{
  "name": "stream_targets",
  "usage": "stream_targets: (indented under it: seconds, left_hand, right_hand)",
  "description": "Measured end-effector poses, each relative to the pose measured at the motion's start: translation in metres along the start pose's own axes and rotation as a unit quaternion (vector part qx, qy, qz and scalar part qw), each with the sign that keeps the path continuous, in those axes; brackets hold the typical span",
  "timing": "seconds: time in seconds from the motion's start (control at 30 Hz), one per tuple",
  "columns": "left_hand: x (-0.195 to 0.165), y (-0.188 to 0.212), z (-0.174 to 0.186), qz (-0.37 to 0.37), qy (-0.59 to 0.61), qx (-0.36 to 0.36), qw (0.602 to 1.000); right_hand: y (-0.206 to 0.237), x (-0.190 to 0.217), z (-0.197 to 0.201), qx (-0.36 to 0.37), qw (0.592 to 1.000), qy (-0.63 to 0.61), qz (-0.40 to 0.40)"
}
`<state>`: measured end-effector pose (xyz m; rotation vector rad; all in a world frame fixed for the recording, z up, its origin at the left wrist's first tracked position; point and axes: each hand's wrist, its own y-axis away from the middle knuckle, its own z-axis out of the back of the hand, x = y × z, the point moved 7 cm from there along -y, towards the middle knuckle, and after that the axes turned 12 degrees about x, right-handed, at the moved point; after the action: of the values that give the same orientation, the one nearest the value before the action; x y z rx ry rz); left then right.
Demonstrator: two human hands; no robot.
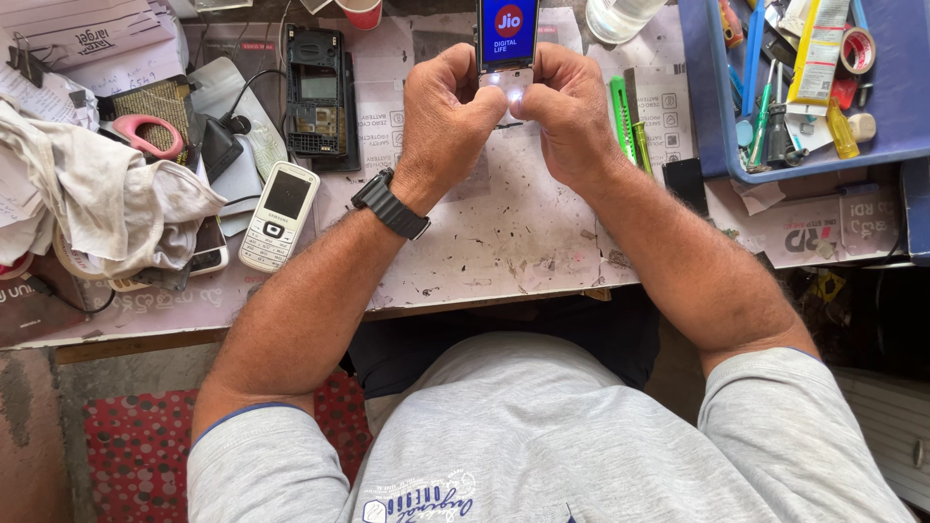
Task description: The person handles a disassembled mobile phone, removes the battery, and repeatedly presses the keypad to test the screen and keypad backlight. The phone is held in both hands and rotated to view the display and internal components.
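Blue-lit phone [508,34] sits at twelve o'clock over the desk [504,232], both hands' fingers closed on its lower end: left hand [448,121], right hand [572,116]. Thumbs crowd the keypad; a slip could likely drop it.

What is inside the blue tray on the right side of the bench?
The blue tray holds screwdrivers, a tape roll, a flat packet and small bits. Whatever lies beneath that pile is covered, and the tray's far end is out of frame.

I see a lit blue screen [508,32] with a red round mark, on the keypad phone [507,48] between both hands. The white phone [279,216] at the left has a dark screen [288,195]. A yellow and white package [817,53] lies in the blue tray [712,116].
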<state>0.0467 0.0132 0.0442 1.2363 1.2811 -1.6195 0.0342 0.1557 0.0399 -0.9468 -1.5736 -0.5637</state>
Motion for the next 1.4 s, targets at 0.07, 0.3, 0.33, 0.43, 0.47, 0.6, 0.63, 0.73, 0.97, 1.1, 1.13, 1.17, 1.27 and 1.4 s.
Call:
stream_targets:
  seconds: [0.07, 0.3, 0.33, 0.43, 0.47, 0.6, 0.63, 0.73, 0.97, 1.1, 1.13, 1.17, 1.27, 1.4]
  left_hand:
    - [0.000, 0.000, 0.000, -0.001, 0.001, 0.000, 1.000]
    - [0.001, 0.002, 0.000, 0.004, -0.006, 0.000, 1.000]
    - [0.001, 0.004, 0.000, 0.003, -0.002, 0.000, 1.000]
    - [0.001, 0.005, -0.002, -0.002, 0.007, 0.002, 1.000]
    - [0.002, 0.005, -0.001, 0.003, -0.002, 0.000, 1.000]
    - [0.004, 0.007, -0.002, 0.003, -0.012, 0.001, 1.000]
    - [0.004, 0.007, -0.003, -0.002, -0.009, 0.003, 1.000]
    - [0.005, 0.007, -0.002, 0.001, -0.014, 0.002, 1.000]
    - [0.005, 0.010, -0.003, -0.001, -0.031, 0.001, 1.000]
    - [0.005, 0.010, -0.003, 0.002, -0.029, 0.002, 1.000]
    - [0.005, 0.009, -0.003, 0.004, -0.030, 0.002, 1.000]
    - [0.005, 0.011, -0.003, 0.002, -0.026, 0.002, 1.000]
    - [0.005, 0.011, -0.002, 0.000, -0.022, 0.002, 1.000]
    - [0.006, 0.011, -0.002, 0.005, -0.028, 0.003, 1.000]
  right_hand:
    - [0.000, 0.000, 0.000, -0.001, 1.000, -0.004, 0.000]
    - [0.002, -0.002, 0.000, 0.000, 1.000, -0.004, 0.002]
    - [0.003, -0.003, -0.001, 0.001, 1.000, -0.003, 0.001]
    - [0.004, -0.005, -0.001, -0.001, 1.000, -0.010, 0.000]
    - [0.005, -0.005, -0.001, 0.000, 1.000, -0.009, 0.002]
    - [0.007, -0.007, 0.000, -0.001, 1.000, -0.010, -0.002]
    - [0.007, -0.007, 0.000, -0.002, 1.000, -0.011, -0.005]
    - [0.007, -0.007, 0.000, -0.004, 1.000, -0.003, -0.002]
    - [0.008, -0.006, -0.002, 0.002, 1.000, -0.003, 0.002]
    - [0.010, -0.006, -0.003, 0.003, 1.000, 0.000, 0.007]
    - [0.010, -0.006, -0.003, 0.002, 1.000, 0.000, 0.008]
    - [0.010, -0.007, -0.004, 0.002, 1.000, -0.001, 0.006]
    - [0.011, -0.008, -0.004, 0.001, 1.000, -0.001, 0.003]
    - [0.011, -0.008, -0.004, -0.001, 1.000, -0.002, 0.003]
